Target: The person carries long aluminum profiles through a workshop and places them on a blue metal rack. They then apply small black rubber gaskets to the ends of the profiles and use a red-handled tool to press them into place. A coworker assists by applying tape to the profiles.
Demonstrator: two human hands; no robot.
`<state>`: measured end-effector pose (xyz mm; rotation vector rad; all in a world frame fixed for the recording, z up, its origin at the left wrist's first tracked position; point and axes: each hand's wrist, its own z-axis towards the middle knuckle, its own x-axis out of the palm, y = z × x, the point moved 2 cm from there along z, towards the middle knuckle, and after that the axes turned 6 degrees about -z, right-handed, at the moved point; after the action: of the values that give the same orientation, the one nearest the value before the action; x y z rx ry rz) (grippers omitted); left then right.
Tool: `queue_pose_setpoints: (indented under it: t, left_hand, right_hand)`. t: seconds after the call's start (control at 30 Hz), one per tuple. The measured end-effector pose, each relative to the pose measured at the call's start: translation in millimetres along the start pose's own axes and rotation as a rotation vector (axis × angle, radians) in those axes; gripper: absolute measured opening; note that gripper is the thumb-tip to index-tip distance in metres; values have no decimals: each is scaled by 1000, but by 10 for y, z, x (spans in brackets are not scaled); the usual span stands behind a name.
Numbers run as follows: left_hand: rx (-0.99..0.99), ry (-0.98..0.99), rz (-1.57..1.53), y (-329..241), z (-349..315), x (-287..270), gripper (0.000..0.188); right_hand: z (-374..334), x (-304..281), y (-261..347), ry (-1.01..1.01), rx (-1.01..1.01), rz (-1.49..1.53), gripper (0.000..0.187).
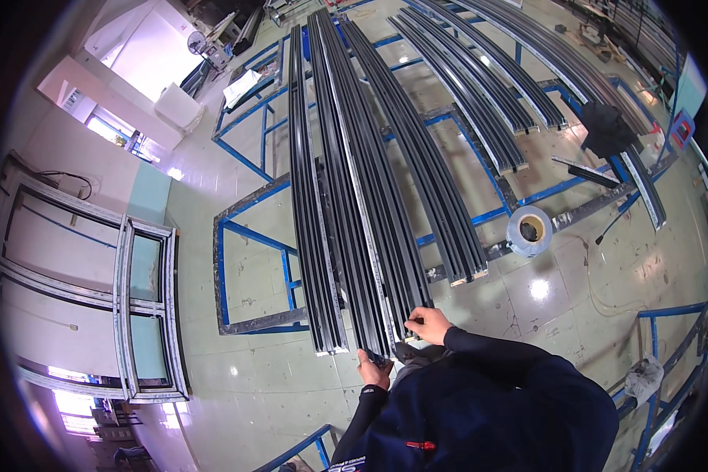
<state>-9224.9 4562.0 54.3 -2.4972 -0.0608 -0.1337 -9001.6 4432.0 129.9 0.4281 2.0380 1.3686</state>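
Observation:
Long dark grooved metal profiles (354, 204) lie side by side, stretching from near my body to the far end of a blue frame. My left hand (374, 371) is at the near end of a middle profile (371, 315), thumb on one side and fingers closed round its tip. Slightly farther right, my right hand (428, 325) is bent into a pinch over the end of the neighbouring profile (405, 283). Whatever is between those fingertips is too small to tell. Pale strips run along some profile edges.
A blue steel frame (263, 224) carries the profiles. On its right rail sit a tape roll (529, 231) and a dark cap-like object (608, 130). More profiles (480, 94) lie beyond. A white-edged window frame (120, 307) stands left; another blue frame (654, 330) stands right.

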Motion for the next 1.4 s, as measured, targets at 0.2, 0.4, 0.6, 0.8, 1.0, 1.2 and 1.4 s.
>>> queue_pose_setpoints:
  t: [0.2, 0.4, 0.6, 0.8, 1.0, 1.2, 1.4]
  left_hand:
    - [128, -82, 36, 71, -206, 208, 78]
    - [26, 73, 169, 15, -12, -86, 78]
    - [123, -174, 53, -504, 284, -571, 120]
    - [-4, 48, -138, -1132, 492, -595, 130]
    - [-45, 27, -128, -1112, 872, -506, 95]
    - [37, -85, -131, -1088, 1097, -415, 80]
    - [-49, 6, -146, -1206, 949, -343, 73]
  right_hand:
    - [47, 28, -23, -28, -57, -92, 30]
    - [38, 22, -13, -51, -98, -151, 27]
    - [23, 31, -33, -92, -105, -102, 25]
    - [7, 11, -34, -131, -125, -91, 25]
    - [11, 37, -44, -144, -139, -77, 23]
    - [2, 19, -1, -153, -160, -82, 23]
    - [22, 17, -5, -161, -157, -93, 21]
